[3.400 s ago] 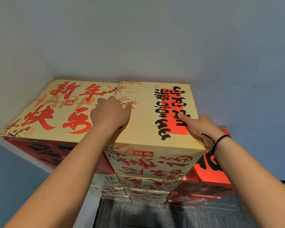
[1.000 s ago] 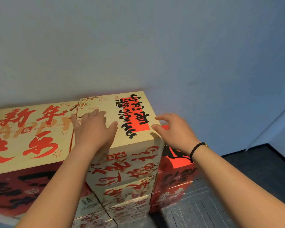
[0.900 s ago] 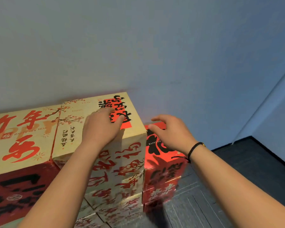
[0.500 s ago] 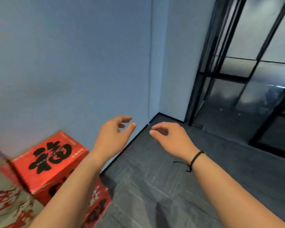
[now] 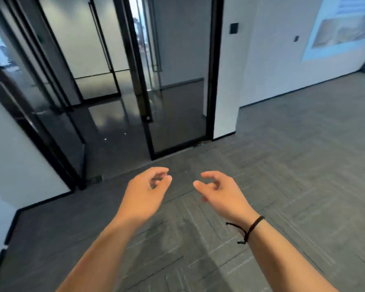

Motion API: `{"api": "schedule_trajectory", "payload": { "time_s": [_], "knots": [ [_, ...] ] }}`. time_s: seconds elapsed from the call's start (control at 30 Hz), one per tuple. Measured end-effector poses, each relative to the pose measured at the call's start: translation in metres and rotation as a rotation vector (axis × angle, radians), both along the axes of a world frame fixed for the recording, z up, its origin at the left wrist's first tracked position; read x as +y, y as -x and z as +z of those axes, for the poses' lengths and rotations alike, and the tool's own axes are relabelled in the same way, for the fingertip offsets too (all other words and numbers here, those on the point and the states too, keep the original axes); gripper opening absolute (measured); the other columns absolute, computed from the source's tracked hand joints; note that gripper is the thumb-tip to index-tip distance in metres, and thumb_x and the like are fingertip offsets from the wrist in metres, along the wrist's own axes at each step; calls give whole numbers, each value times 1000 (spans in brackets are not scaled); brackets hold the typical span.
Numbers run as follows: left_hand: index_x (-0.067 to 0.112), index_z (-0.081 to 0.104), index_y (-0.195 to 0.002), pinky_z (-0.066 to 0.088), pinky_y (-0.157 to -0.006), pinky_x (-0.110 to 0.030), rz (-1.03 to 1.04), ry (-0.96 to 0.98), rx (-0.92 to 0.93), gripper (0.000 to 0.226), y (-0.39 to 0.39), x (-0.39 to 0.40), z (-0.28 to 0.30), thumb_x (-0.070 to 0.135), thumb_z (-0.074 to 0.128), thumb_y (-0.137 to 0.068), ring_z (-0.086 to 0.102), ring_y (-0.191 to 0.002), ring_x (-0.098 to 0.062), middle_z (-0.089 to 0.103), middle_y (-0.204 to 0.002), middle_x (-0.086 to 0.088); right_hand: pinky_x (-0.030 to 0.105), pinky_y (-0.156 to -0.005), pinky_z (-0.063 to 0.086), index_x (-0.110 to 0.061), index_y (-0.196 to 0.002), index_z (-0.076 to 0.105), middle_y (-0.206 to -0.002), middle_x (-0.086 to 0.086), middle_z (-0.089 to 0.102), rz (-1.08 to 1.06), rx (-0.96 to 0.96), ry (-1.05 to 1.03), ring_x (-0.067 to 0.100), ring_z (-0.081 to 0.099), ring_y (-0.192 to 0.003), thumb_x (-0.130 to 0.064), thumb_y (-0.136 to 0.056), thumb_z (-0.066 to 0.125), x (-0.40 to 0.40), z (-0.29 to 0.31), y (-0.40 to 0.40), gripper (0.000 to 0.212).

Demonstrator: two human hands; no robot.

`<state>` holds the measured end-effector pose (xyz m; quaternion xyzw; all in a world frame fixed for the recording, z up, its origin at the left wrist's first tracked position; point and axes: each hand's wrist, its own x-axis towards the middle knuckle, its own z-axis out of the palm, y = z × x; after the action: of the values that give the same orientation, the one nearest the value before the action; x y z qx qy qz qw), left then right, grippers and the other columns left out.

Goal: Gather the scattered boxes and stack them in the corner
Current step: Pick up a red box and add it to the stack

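View: turning away from the box stack seen half a second ago — now facing the glass doors [image 5: 173, 114] and grey floor [image 5: 303, 165].
Left hand [image 5: 144, 197]: hanging loosely curled, holding nothing, off the carton it was pressing.
Right hand [image 5: 221, 194]: also loosely curled and holding nothing, apart from the left.
Boxes: none showing now — the stack is out of frame.
Meaning: likely heading for another box.

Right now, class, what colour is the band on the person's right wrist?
Black: the band is a thin cord with a loose end, seen in the head view.
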<state>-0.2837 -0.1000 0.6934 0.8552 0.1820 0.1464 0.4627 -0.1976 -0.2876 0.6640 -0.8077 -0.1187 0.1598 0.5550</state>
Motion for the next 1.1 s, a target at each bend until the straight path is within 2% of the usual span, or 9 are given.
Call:
{"api": "schedule_trajectory", "payload": {
  "time_s": [0.1, 0.17, 0.3, 0.47, 0.57, 0.7, 0.93, 1.0, 1.1],
  "knots": [
    [32, 73, -116, 48, -90, -15, -159, 38, -21, 18, -106, -46, -12, 28, 68, -98, 65, -100, 7, 71, -104, 22, 20, -59, 45, -26, -123, 60, -68, -6, 62, -174, 15, 3, 20, 70, -73, -38, -92, 73, -60, -6, -65, 36],
    [28, 74, -118, 45, -85, -8, -270, 55, -57, 20, -172, -80, -14, 27, 68, -99, 65, -100, 8, 71, -105, 22, 20, -58, 47, -21, -122, 60, -62, -7, 60, -302, -15, 7, 20, 67, -69, -34, -92, 74, -101, -2, -109, 35],
    [21, 74, -119, 43, -75, 0, -485, 139, -86, 21, -287, -149, -2, 25, 68, -100, 63, -94, 12, 69, -101, 21, 28, -65, 49, -19, -121, 63, -88, 15, 76, -548, -43, 25, 24, 75, -75, -37, -92, 74, -170, 21, -185, 36],
    [33, 70, -105, 47, -76, -4, -705, 137, -115, 10, -401, -239, 21, 25, 69, -98, 63, -90, 10, 68, -96, 25, 29, -64, 50, -26, -119, 64, -85, 2, 74, -775, -83, 60, 31, 74, -86, -39, -90, 75, -250, 44, -241, 34],
    [30, 72, -104, 47, -79, -10, -834, 153, -107, 9, -443, -298, 19, 24, 71, -97, 64, -92, 10, 70, -97, 22, 29, -64, 50, -24, -121, 64, -97, 10, 77, -922, -59, 43, 32, 74, -89, -39, -91, 75, -299, 41, -251, 36],
    [31, 69, -105, 44, -76, -5, -972, 188, -46, 11, -479, -375, 5, 24, 71, -97, 64, -94, 7, 71, -102, 18, 28, -65, 49, -26, -121, 64, -97, 9, 77, -1086, -40, 12, 28, 74, -89, -40, -90, 75, -359, 28, -258, 36],
    [29, 68, -112, 55, -97, -34, -1123, 150, 74, 14, -541, -515, -5, 27, 70, -98, 71, -102, -16, 72, -106, 8, 30, -73, 53, -27, -122, 64, -103, 4, 74, -1280, -57, -62, 20, 72, -94, -42, -91, 74, -476, 11, -311, 36],
    [30, 68, -116, 55, -98, -34, -1154, 128, 91, 17, -565, -558, 0, 31, 68, -99, 70, -106, -15, 71, -113, 9, 32, -75, 54, -27, -120, 65, -104, 5, 74, -1315, -76, -94, 20, 71, -95, -40, -91, 74, -515, 14, -334, 34],
    [27, 68, -118, 52, -95, -28, -1192, 114, 94, 19, -608, -621, 8, 31, 66, -100, 69, -108, -15, 69, -112, 11, 39, -87, 58, -28, -119, 65, -106, 4, 74, -1342, -90, -103, 21, 70, -102, -40, -90, 74, -577, 17, -370, 32]
  ]
}}
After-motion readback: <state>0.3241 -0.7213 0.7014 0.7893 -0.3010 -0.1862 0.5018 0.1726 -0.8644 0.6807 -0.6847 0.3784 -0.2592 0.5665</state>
